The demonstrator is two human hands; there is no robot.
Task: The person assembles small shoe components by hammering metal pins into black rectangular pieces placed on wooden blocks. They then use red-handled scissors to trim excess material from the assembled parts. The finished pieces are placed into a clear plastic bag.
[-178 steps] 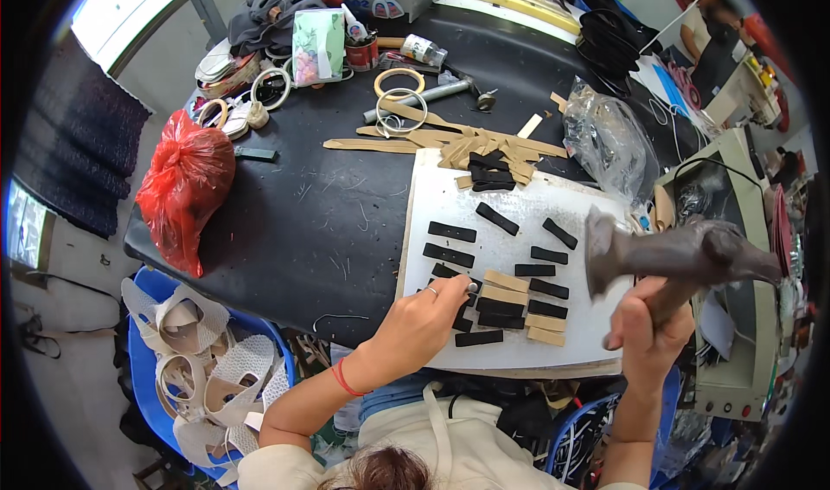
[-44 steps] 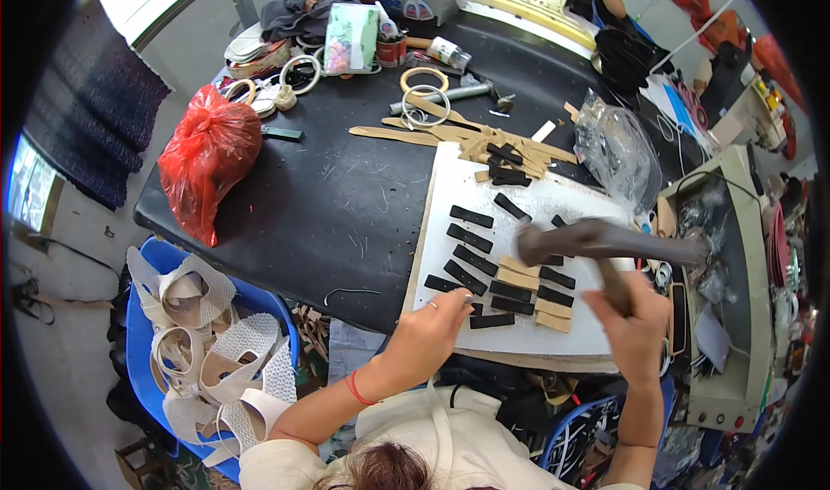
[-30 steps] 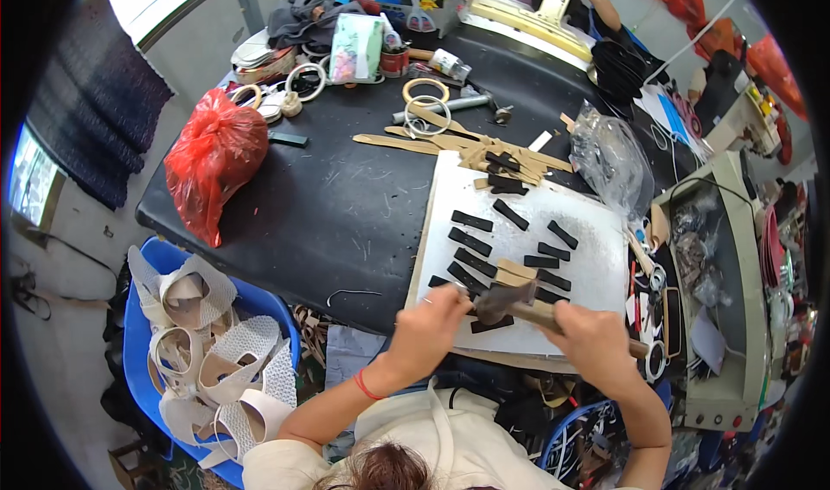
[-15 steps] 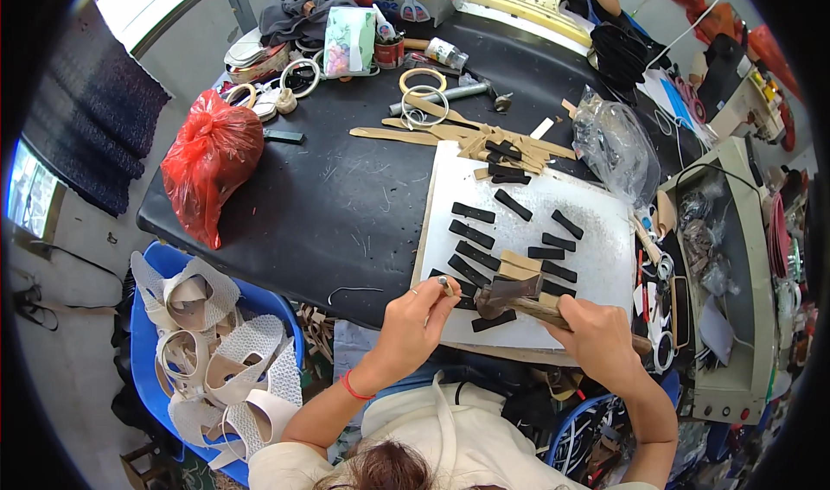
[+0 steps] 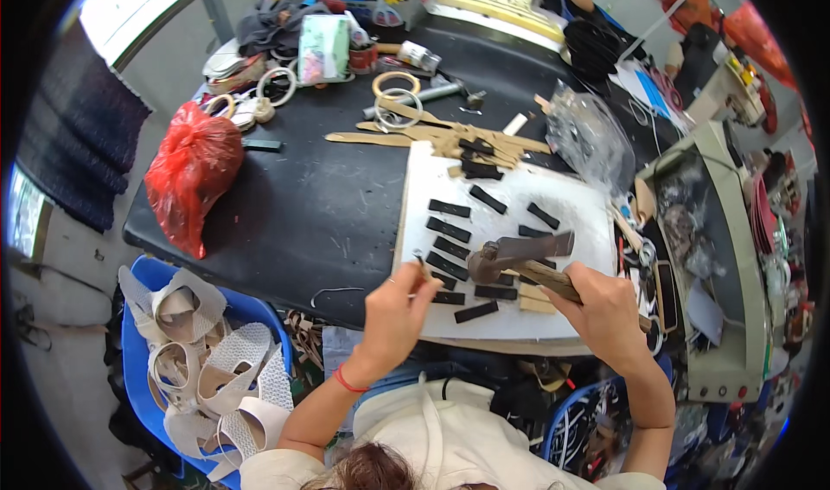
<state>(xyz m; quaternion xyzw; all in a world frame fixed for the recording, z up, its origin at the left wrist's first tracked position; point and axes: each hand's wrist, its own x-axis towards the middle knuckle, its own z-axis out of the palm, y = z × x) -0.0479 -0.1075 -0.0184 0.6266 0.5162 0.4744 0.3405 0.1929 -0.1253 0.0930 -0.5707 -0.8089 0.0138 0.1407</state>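
My left hand point(image 5: 394, 317) is closed, pinching a small metal-tipped rod point(image 5: 418, 258) that looks like a hand punch, over the left edge of a white board point(image 5: 415, 175). In my right hand point(image 5: 605, 313) I grip the wooden handle of a hammer point(image 5: 489, 263). Its dark metal head hangs above the board, to the right of the rod and apart from it. Several short black strips point(image 5: 449, 229) lie in loose rows on the board; the hammer covers part of them. Small tan strips point(image 5: 536, 300) lie beneath the hammer handle.
At the left, a red plastic bag point(image 5: 194, 170) sits on the black table point(image 5: 303, 231), above a blue basket point(image 5: 138, 386) of white shoe uppers. Long tan strips point(image 5: 372, 138), rings point(image 5: 398, 101) and a clear plastic bag point(image 5: 592, 136) lie beyond the board. A grey machine point(image 5: 726, 343) stands at right.
My right hand has raised the hammer head away from the lower part of the board. The rod in my left hand has lifted a little. The whole view has shifted slightly.
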